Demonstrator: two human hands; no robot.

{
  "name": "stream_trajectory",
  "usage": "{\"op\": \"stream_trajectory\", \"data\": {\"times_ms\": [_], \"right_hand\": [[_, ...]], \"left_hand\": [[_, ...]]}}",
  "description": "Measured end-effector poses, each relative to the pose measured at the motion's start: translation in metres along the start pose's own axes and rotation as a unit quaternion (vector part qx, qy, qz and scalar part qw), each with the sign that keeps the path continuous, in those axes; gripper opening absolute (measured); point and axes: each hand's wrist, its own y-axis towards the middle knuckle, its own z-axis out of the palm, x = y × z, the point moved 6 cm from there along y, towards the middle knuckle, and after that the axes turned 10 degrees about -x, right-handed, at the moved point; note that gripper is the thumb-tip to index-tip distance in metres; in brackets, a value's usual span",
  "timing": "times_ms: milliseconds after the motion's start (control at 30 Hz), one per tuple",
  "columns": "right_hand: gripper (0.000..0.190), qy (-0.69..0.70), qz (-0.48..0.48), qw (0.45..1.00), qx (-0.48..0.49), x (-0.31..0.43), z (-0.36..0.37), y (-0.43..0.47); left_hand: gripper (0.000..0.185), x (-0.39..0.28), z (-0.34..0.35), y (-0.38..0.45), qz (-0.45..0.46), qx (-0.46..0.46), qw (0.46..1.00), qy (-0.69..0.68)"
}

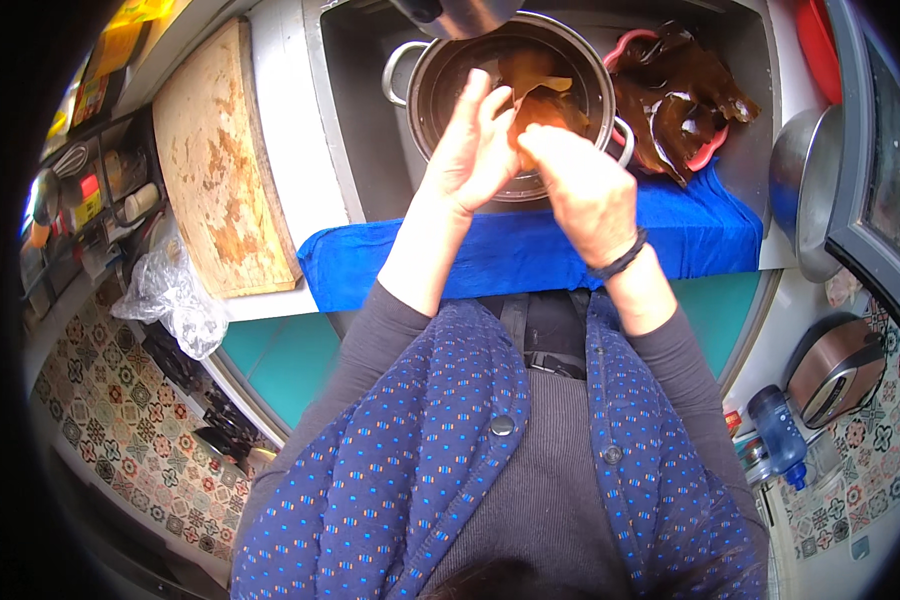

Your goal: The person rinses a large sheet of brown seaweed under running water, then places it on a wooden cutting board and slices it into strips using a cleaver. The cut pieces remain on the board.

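A wet brown sheet of what looks like kelp (544,112) hangs over a steel pot (418,112) with two side handles. My right hand (589,180) pinches the sheet's near edge between thumb and fingers. Close beside it, my left hand (469,150) has its palm turned toward the sheet, some fingers raised and others at the sheet's edge. Whether the left fingers grip it is unclear. Water shows in the pot, which stands in a dark sink (371,161). More brown kelp (675,105) lies heaped over a pink basin (709,152) at the right.
A metal faucet (461,16) overhangs the pot. Blue cloth (495,255) drapes the sink's front edge. To the left lie a worn wooden cutting board (214,165) and a clear plastic bag (172,292). A metal bowl (802,195) leans at the right beside a grey-framed window (862,217).
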Motion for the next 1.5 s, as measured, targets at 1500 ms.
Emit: {"op": "stream_trajectory", "data": {"times_ms": [1500], "right_hand": [[0.037, 0.553, 0.541, 0.626, -0.102, -0.099, 0.001, -0.071]], "left_hand": [[0.047, -0.039, -0.011, -0.023, -0.05, 0.098, 0.99, 0.093]]}}
